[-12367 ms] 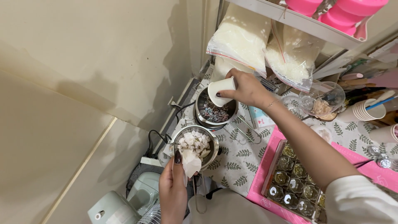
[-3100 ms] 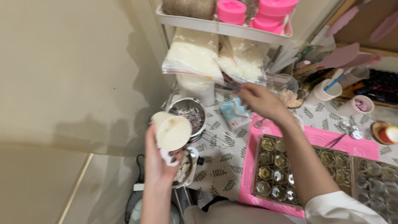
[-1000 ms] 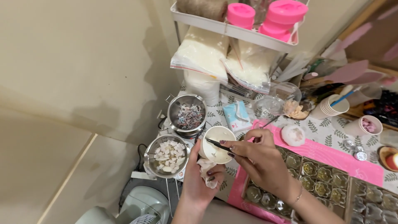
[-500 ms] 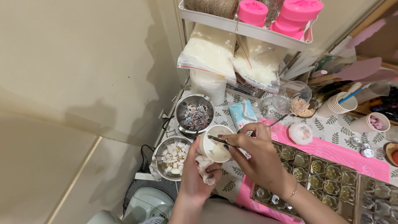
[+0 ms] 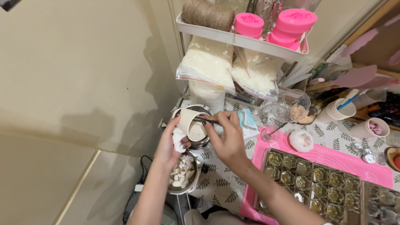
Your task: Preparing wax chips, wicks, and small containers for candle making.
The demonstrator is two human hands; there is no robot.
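Observation:
My left hand (image 5: 168, 143) holds a white paper cup (image 5: 189, 123) with a crumpled tissue (image 5: 179, 141) under it, the cup tipped on its side with its mouth toward my right hand. My right hand (image 5: 225, 137) grips a thin dark stick (image 5: 204, 119) whose tip reaches into the cup. Below the cup sits a small metal pot of white wax chunks (image 5: 182, 173). Behind the cup, a second metal pot (image 5: 200, 109) is mostly hidden.
A pink mat (image 5: 333, 156) holds trays of small filled moulds (image 5: 300, 183). Bags of white flakes (image 5: 208, 62) hang under a shelf carrying pink moulds (image 5: 291, 23) and twine (image 5: 208, 14). Glass bowls (image 5: 293, 102), stacked paper cups (image 5: 339, 110) and a beige wall (image 5: 75, 83) surround the work.
Both hands have lifted the cup up and back over the rear pot, and the cup is tipped further on its side. The stick stays in the cup.

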